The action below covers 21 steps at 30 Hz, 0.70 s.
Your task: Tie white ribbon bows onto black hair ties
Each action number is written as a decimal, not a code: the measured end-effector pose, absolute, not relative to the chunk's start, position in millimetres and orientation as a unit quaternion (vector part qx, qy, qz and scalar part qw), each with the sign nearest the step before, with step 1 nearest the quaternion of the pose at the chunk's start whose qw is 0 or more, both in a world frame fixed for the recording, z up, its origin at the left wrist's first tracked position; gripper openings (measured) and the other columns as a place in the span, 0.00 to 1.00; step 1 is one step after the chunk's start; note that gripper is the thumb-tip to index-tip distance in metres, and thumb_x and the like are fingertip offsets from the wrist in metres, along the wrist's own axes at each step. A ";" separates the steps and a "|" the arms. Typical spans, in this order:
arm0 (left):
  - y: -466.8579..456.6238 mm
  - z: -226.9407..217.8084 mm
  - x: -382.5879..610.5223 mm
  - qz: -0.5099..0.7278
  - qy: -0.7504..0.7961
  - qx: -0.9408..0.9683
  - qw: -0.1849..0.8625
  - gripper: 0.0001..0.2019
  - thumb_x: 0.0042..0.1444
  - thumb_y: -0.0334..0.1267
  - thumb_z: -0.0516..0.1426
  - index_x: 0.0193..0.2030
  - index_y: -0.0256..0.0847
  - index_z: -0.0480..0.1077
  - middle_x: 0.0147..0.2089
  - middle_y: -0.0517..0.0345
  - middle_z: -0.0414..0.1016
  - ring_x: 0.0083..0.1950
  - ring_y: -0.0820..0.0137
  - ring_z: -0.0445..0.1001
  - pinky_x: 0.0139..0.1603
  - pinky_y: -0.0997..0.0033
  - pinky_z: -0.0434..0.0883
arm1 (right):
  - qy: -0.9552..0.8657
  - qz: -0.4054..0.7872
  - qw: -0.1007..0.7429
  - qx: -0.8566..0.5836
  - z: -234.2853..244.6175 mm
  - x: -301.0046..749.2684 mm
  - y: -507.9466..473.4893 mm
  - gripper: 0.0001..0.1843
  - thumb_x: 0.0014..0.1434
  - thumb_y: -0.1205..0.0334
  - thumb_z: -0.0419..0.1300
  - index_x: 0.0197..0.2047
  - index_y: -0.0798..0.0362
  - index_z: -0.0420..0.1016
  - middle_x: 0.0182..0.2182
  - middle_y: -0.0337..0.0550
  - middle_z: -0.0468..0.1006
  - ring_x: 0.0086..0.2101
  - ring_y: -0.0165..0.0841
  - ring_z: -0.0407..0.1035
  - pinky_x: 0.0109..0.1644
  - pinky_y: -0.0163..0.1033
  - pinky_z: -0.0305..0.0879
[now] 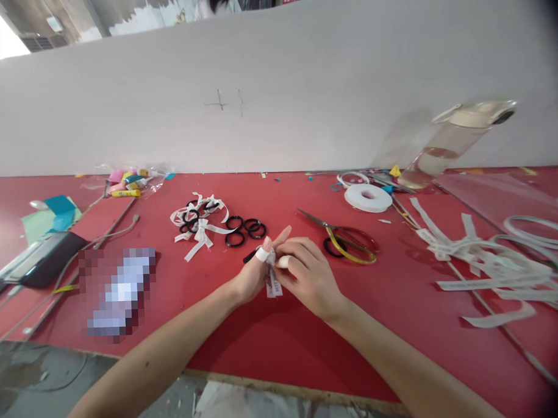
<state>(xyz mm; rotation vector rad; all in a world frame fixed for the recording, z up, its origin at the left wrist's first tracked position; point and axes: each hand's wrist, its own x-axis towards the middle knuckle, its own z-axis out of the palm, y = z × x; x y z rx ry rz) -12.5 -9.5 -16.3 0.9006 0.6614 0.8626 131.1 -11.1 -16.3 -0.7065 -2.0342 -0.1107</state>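
Just above the red table, my left hand (253, 277) and my right hand (309, 275) meet, with their fingers closed on a white printed ribbon (275, 288). The ribbon's tail hangs below the fingers. A black hair tie (249, 256) pokes out on the left side of my left hand; the rest of it is hidden. White tape (262, 254) wraps my left thumb, and a finger of my right hand is taped too. Beyond my left hand lie several loose black hair ties (235, 238) and a pile of hair ties with white ribbon bows (200, 227).
Scissors (367, 254) lie right of my hands, a white tape roll (368, 197) behind them. Cut white ribbons (492, 281) spread at right near a water bottle (446, 148). A blurred phone (121, 294), cables and a dark case (56, 259) are at left. A white partition (275, 111) stands behind.
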 end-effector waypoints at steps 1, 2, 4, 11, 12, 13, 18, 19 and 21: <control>-9.3 -17.2 -12.8 0.395 0.301 0.420 0.760 0.39 0.60 0.66 0.48 0.72 0.47 0.55 0.59 0.51 0.75 0.51 0.63 0.74 0.49 0.69 0.69 | -0.831 -0.037 0.475 -0.287 -16.3 130.9 -10.8 0.11 0.58 0.75 0.61 0.33 0.51 0.66 0.35 0.46 0.78 0.39 0.39 0.69 0.41 0.45 0.71; -9.0 -18.0 -13.0 0.395 0.298 0.423 0.759 0.39 0.60 0.66 0.48 0.72 0.46 0.55 0.58 0.50 0.75 0.52 0.62 0.74 0.50 0.68 0.69 | -0.831 -0.028 0.477 -0.285 -16.4 130.7 -10.5 0.11 0.58 0.76 0.61 0.33 0.51 0.65 0.35 0.46 0.78 0.39 0.38 0.69 0.41 0.45 0.71; -8.3 -19.4 -13.1 0.393 0.298 0.418 0.763 0.39 0.60 0.66 0.47 0.72 0.46 0.55 0.57 0.50 0.76 0.52 0.63 0.75 0.49 0.68 0.70 | -0.829 -0.014 0.482 -0.283 -16.5 130.4 -10.3 0.11 0.59 0.76 0.60 0.34 0.50 0.64 0.35 0.46 0.78 0.38 0.38 0.69 0.41 0.44 0.71; -8.6 -12.4 -10.0 0.403 0.286 0.365 0.789 0.40 0.59 0.67 0.49 0.71 0.45 0.57 0.47 0.50 0.79 0.43 0.66 0.77 0.38 0.72 0.71 | -0.813 0.019 0.509 -0.281 -13.6 128.9 -12.1 0.11 0.59 0.76 0.56 0.36 0.49 0.66 0.34 0.44 0.76 0.38 0.37 0.71 0.40 0.43 0.72; -9.1 -10.6 -9.2 0.404 0.283 0.355 0.794 0.40 0.58 0.67 0.49 0.71 0.45 0.57 0.44 0.50 0.79 0.40 0.66 0.77 0.36 0.72 0.71 | -0.809 0.020 0.517 -0.278 -13.2 128.8 -12.4 0.11 0.59 0.77 0.56 0.36 0.49 0.66 0.34 0.44 0.75 0.38 0.37 0.71 0.40 0.43 0.72; -9.6 -9.1 -8.4 0.402 0.281 0.345 0.800 0.41 0.58 0.67 0.49 0.71 0.44 0.57 0.41 0.51 0.79 0.37 0.67 0.76 0.34 0.73 0.70 | -0.805 0.025 0.525 -0.275 -13.1 128.9 -12.7 0.12 0.58 0.77 0.56 0.36 0.49 0.67 0.34 0.44 0.75 0.38 0.37 0.71 0.41 0.43 0.72; -11.1 -7.3 -5.5 0.383 0.279 0.296 0.830 0.42 0.56 0.69 0.50 0.69 0.41 0.61 0.27 0.59 0.71 0.24 0.74 0.66 0.24 0.77 0.63 | -0.788 0.074 0.557 -0.253 -15.1 131.0 -12.6 0.11 0.59 0.76 0.56 0.35 0.49 0.68 0.34 0.43 0.74 0.38 0.35 0.73 0.40 0.41 0.73; -11.0 -8.1 -5.3 0.382 0.277 0.289 0.833 0.42 0.56 0.69 0.51 0.68 0.41 0.62 0.25 0.61 0.68 0.23 0.75 0.64 0.23 0.78 0.62 | -0.786 0.079 0.561 -0.248 -15.7 131.3 -12.3 0.11 0.59 0.76 0.56 0.35 0.49 0.68 0.34 0.43 0.74 0.38 0.35 0.73 0.40 0.41 0.73; -10.5 -10.2 -5.4 0.385 0.271 0.287 0.835 0.42 0.55 0.69 0.51 0.67 0.40 0.64 0.23 0.63 0.64 0.22 0.76 0.61 0.23 0.78 0.60 | -0.782 0.069 0.569 -0.245 -16.1 131.3 -11.9 0.11 0.59 0.76 0.57 0.36 0.48 0.68 0.34 0.42 0.74 0.39 0.36 0.73 0.42 0.42 0.72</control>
